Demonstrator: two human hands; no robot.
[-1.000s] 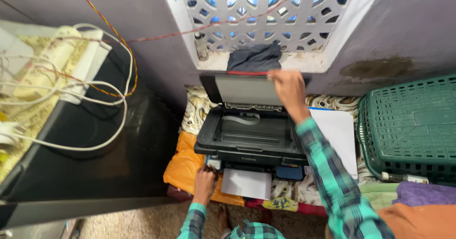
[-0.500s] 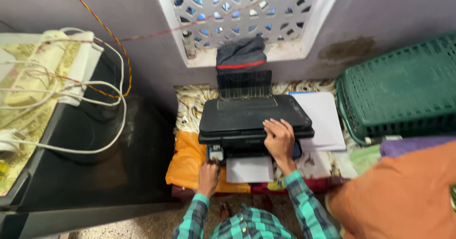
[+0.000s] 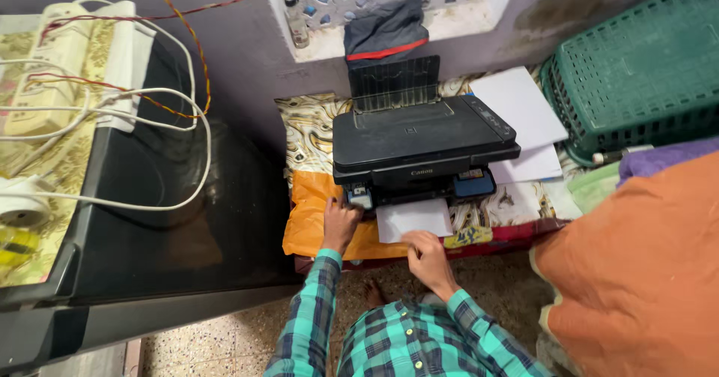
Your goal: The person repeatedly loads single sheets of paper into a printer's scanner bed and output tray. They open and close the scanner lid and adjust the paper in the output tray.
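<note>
The white sheet (image 3: 414,218) lies flat at the black printer's (image 3: 423,141) front slot, its long axis running left to right. The right hand (image 3: 427,255), off the printer's lid since a moment ago, now pinches the sheet's near edge; the left hand (image 3: 341,223) rests curled, holding nothing, on the orange cloth (image 3: 307,223).

Low stand (image 3: 517,236) with patterned cloth: black printer (image 3: 419,134), orange bag (image 3: 311,216), white paper sheets (image 3: 517,104) on top.
</note>
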